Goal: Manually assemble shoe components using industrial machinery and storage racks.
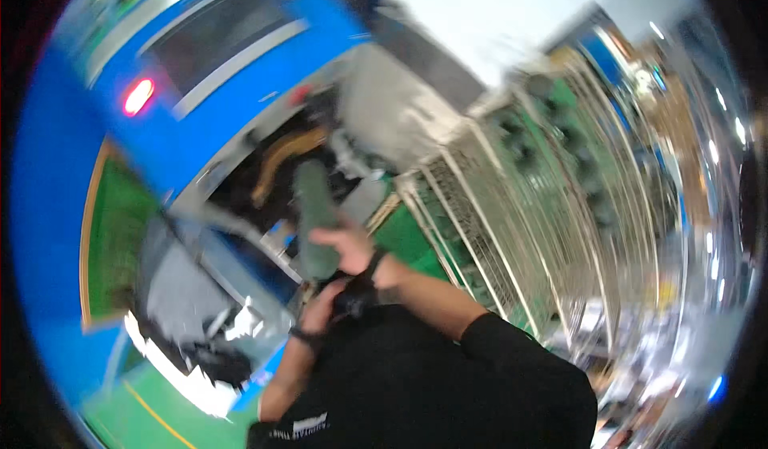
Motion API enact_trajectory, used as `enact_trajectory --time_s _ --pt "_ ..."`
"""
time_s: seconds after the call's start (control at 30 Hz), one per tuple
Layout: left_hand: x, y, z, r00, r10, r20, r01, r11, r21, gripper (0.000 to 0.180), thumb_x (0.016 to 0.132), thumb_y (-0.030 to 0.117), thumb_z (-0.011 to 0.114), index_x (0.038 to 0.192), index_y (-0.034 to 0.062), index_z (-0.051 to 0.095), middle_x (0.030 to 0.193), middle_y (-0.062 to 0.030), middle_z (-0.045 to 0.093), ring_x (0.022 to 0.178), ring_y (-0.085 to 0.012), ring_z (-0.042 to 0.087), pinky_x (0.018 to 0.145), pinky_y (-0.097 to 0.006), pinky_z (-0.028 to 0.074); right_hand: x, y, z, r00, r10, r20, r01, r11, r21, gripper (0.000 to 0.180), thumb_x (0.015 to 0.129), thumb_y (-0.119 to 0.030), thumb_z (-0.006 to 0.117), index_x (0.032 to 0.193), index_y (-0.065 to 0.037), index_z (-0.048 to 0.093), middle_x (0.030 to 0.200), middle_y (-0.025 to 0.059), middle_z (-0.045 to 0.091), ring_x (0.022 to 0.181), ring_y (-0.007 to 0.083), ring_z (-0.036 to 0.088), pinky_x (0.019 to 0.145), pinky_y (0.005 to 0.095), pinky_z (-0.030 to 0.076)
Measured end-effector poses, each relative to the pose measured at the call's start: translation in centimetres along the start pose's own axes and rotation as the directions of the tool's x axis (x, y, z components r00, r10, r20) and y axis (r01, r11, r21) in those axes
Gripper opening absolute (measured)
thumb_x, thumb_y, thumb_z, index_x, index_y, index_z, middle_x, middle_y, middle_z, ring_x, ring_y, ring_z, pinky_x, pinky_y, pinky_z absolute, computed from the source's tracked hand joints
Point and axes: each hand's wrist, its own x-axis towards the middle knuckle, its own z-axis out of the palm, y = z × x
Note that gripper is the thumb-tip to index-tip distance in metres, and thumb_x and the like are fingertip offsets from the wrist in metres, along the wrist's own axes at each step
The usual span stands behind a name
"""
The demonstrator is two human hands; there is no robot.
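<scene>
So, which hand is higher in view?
The right hand, on the long green object; the left hand sits below, by that object's lower end.

Single head-worn fisheye view, facing down past the wearer's black shirt [432, 381], with left hand [320, 308] and right hand [350, 245] near, blue machine [232, 113] farther off.

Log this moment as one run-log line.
Right hand: holds green elongated part | Left hand: near its lower end, grip unclear | Blue machine: upper left, red light lit | Image: blurred
</scene>
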Motion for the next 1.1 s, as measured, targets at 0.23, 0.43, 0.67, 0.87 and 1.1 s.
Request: enact_trajectory --time_s 0.23,0.43,0.67,0.87,1.1 --pt "-2.7 1.4 -4.1 0.936 0.098 -0.339 -0.043 0.985 0.164 0.051 0.086 0.033 0.072 0.124 -0.0006 0.064 0.115 -0.0108 0.070 0.097 -0.0219 0.070 0.077 -0.034 0.058 -9.5 -11.4 -12.8 0.983 -0.106 -0.150 0.049 0.939 -0.340 0.075 0.082 -0.022 0.083 0.149 -0.011 0.050 0.148 0.0125 0.055 0.132 0.0240 0.057 0.110 0.0353 0.044" --pt "-1.6 2.6 -1.1 0.936 0.144 -0.320 0.052 0.844 0.534 0.058 0.073 0.029 0.086 0.118 0.0044 0.058 0.105 -0.0044 0.057 0.097 -0.0182 0.055 0.088 -0.032 0.046 -18.1 -9.7 -30.9 0.272 -0.126 -0.954 -0.682 0.675 -0.283 0.065 0.093 -0.029 0.064 0.151 -0.007 0.043 0.138 0.0263 0.057 0.117 0.0435 0.063 0.098 0.0480 0.052" --pt "-0.5 0.4 3.2 0.870 0.225 -0.438 0.048 0.847 0.529 0.053 0.068 0.022 0.087 0.109 0.0054 0.057 0.098 -0.0021 0.053 0.091 -0.0160 0.051 0.083 -0.030 0.044 -22.7 1.4 -56.1 0.374 -0.075 -0.924 -0.703 0.628 -0.335 0.065 0.094 -0.044 0.057 0.150 -0.013 0.046 0.144 0.0238 0.054 0.130 0.0421 0.053 0.109 0.0456 0.043" --pt "-9.8 2.0 7.2 0.781 0.186 -0.596 0.400 0.584 0.706 0.044 0.078 0.018 0.081 0.115 -0.0039 0.069 0.096 -0.0121 0.074 0.095 -0.0236 0.069 0.088 -0.037 0.053 -22.3 4.7 -55.9 0.427 0.074 -0.901 -0.787 0.520 -0.331 0.060 0.100 -0.041 0.052 0.150 -0.009 0.047 0.150 0.0172 0.051 0.137 0.0353 0.049 0.114 0.0446 0.037" --pt "-21.6 -2.9 -0.8 0.466 0.353 -0.812 0.303 0.798 0.521 0.038 0.081 0.033 0.081 0.105 0.0040 0.074 0.122 -0.0196 0.067 0.123 -0.0328 0.058 0.104 -0.043 0.046 -14.3 0.3 -39.5 0.703 -0.297 -0.646 -0.625 0.177 -0.761 0.042 0.103 -0.023 0.056 0.140 -0.003 0.057 0.138 0.0234 0.058 0.126 0.0386 0.056 0.109 0.0476 0.044"
